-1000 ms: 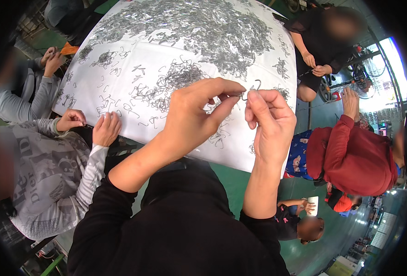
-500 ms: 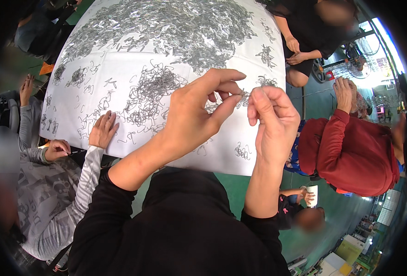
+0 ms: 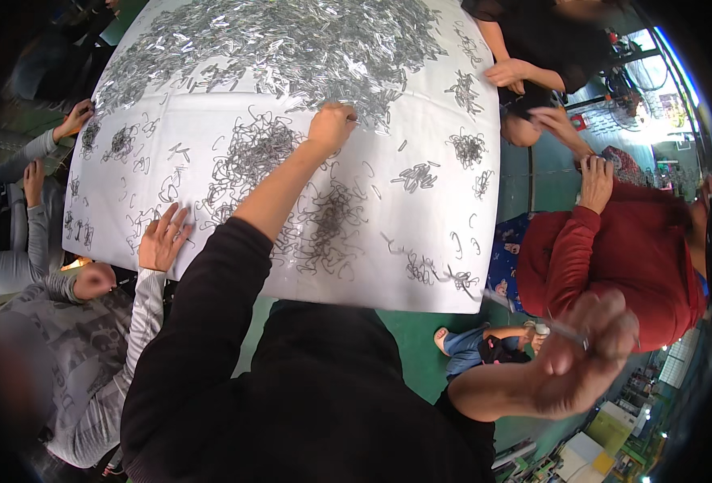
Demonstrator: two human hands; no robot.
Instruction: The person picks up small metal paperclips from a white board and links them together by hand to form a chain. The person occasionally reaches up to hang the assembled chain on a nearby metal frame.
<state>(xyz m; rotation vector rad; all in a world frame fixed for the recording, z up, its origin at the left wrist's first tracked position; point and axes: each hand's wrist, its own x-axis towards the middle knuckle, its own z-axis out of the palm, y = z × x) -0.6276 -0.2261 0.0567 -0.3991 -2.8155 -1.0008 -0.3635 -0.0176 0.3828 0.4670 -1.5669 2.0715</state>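
Wire hooks (image 3: 263, 149) lie in tangled piles on the white worktop (image 3: 424, 221) — in the head view I make out a broad heap of narrow metal pieces (image 3: 291, 40) beyond them. The hands are well apart. The left hand (image 3: 333, 126) is at that heap's near edge, fingers bunched; I cannot tell whether they grip a piece. The right hand (image 3: 585, 354), blurred, is off to the right of the worktop — I read it as closed on a thin metal strand (image 3: 569, 333) that trails toward the worktop's near right corner. On my left, a co-worker's hand (image 3: 164, 239) rests on the worktop beside some loose hooks.
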